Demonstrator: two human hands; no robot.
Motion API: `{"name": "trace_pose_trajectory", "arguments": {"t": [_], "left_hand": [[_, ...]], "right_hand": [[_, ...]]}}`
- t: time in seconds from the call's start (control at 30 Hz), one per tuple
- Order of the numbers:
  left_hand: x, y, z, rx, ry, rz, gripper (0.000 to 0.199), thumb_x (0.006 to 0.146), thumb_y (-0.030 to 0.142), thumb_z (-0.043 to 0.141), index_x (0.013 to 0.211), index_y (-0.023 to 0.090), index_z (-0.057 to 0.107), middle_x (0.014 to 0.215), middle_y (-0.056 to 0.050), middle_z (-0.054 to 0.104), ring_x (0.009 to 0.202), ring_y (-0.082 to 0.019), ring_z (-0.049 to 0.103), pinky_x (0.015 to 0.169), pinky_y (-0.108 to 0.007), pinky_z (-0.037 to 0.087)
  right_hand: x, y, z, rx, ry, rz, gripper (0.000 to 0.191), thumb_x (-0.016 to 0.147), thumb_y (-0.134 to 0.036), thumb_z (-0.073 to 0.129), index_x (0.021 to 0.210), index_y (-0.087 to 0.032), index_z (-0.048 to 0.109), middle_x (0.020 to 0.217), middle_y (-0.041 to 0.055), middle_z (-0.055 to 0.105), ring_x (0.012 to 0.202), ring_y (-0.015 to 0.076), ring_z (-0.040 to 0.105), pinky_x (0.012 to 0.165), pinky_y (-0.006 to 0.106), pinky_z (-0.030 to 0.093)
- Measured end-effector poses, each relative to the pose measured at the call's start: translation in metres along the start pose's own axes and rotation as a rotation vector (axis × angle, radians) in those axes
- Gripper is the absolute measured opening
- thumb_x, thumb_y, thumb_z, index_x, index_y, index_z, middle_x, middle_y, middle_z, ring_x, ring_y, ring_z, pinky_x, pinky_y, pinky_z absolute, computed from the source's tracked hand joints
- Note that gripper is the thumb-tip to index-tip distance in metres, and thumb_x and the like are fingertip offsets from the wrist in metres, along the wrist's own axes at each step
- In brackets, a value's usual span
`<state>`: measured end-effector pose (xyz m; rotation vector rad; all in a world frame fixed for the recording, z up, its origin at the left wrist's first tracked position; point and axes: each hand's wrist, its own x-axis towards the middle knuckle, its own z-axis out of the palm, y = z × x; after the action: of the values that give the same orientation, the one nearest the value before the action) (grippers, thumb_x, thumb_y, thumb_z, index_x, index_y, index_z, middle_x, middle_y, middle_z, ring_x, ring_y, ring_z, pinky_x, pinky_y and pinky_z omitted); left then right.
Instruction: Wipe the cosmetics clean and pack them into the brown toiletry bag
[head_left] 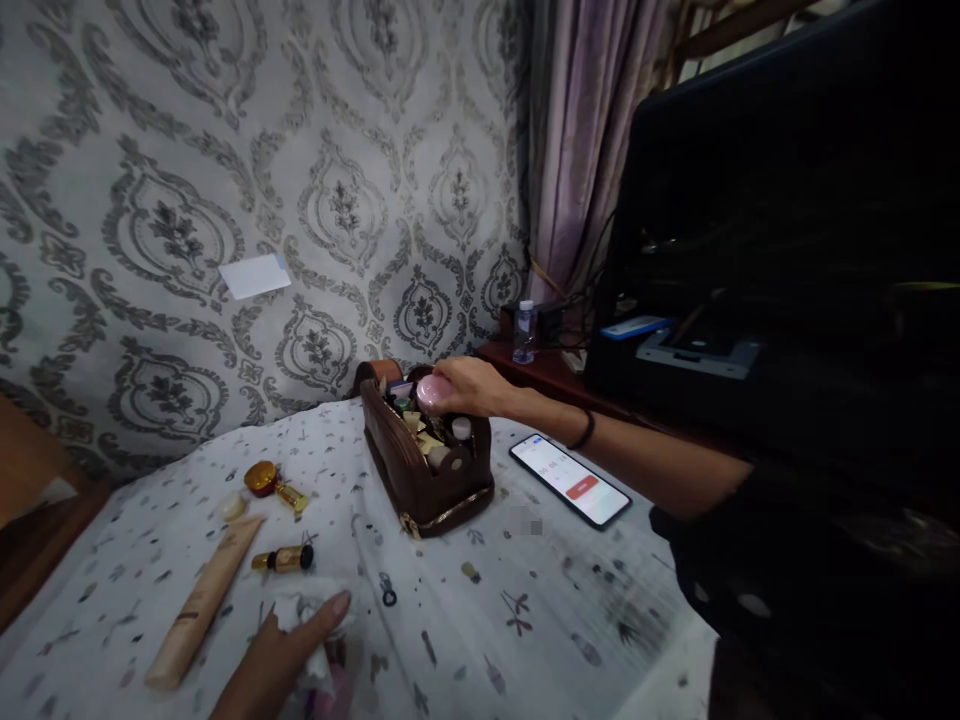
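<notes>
My right hand (474,386) is closed on a round pink compact (430,393) with a glossy top, over the open mouth of a brown leather makeup bag (401,470). Inside the bag are gold sachets (424,442) and a white-capped item (461,428). Low in the view, my left hand (289,640) holds a crumpled white tissue (319,665), its fingers partly hidden. Something pinkish below it is blurred. Nearby on the bedsheet lie a beige squeeze tube (204,605), a small gold bottle with a black cap (283,559), and a red-and-gold jar (260,478).
A phone (570,480) with a lit timer screen lies right of the bag, under my right forearm. A clear bottle (524,332) stands on the dark red ledge (487,352) by the purple curtain (577,130). A large black object (750,200) fills the right side.
</notes>
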<state>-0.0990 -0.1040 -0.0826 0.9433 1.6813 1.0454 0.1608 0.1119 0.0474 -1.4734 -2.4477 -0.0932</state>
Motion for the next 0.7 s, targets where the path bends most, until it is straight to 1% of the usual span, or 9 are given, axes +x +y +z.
{"name": "trace_pose_trajectory", "arguments": {"t": [0.1,0.27,0.37,0.47,0.57,0.7], "left_hand": [[0.002,-0.002,-0.001,0.021,0.008,-0.002,0.055,0.058,0.058,0.080,0.096,0.019,0.073,0.108,-0.012,0.077,0.121,-0.037,0.063,0.113,-0.050,0.041],[0.002,-0.003,0.000,0.039,0.043,-0.004,0.055,0.056,0.060,0.080,0.092,0.019,0.072,0.112,-0.013,0.076,0.125,-0.037,0.060,0.115,-0.050,0.038],[-0.001,0.002,0.002,0.072,0.053,-0.014,0.052,0.055,0.061,0.080,0.085,0.020,0.071,0.108,-0.013,0.077,0.122,-0.039,0.062,0.113,-0.052,0.041],[-0.005,0.007,0.004,0.030,0.036,-0.017,0.049,0.053,0.060,0.080,0.082,0.022,0.071,0.104,-0.011,0.078,0.118,-0.038,0.064,0.108,-0.049,0.047],[-0.005,0.009,0.005,0.014,0.015,-0.022,0.048,0.053,0.060,0.081,0.080,0.022,0.072,0.101,-0.010,0.079,0.114,-0.038,0.067,0.105,-0.049,0.049],[-0.002,0.005,0.003,0.037,-0.009,-0.005,0.054,0.054,0.063,0.081,0.085,0.020,0.073,0.101,-0.011,0.079,0.112,-0.039,0.067,0.103,-0.051,0.050]], "right_hand": [[0.002,-0.006,-0.001,-0.038,-0.036,-0.011,0.041,0.082,-0.046,0.068,0.109,-0.015,0.069,0.114,0.0151,0.073,0.105,0.0298,0.068,0.075,0.028,0.046],[0.012,-0.015,-0.004,-0.082,-0.095,-0.017,0.037,0.085,-0.042,0.064,0.106,-0.013,0.071,0.112,0.0178,0.073,0.104,0.0323,0.069,0.074,0.030,0.047],[0.021,-0.017,-0.002,-0.089,-0.116,-0.014,0.038,0.085,-0.042,0.063,0.108,-0.012,0.071,0.113,0.0187,0.072,0.105,0.0328,0.069,0.074,0.030,0.048],[0.028,-0.017,0.002,-0.079,-0.147,-0.025,0.042,0.086,-0.046,0.061,0.110,-0.013,0.071,0.112,0.0172,0.073,0.104,0.0310,0.070,0.073,0.029,0.049],[0.032,-0.016,0.008,-0.067,-0.175,-0.047,0.045,0.089,-0.049,0.058,0.114,-0.014,0.070,0.114,0.0157,0.073,0.103,0.0295,0.070,0.073,0.028,0.050],[0.037,-0.018,0.018,-0.070,-0.200,-0.098,0.041,0.091,-0.043,0.059,0.116,-0.012,0.069,0.118,0.0177,0.071,0.110,0.0301,0.067,0.081,0.029,0.050]]}}
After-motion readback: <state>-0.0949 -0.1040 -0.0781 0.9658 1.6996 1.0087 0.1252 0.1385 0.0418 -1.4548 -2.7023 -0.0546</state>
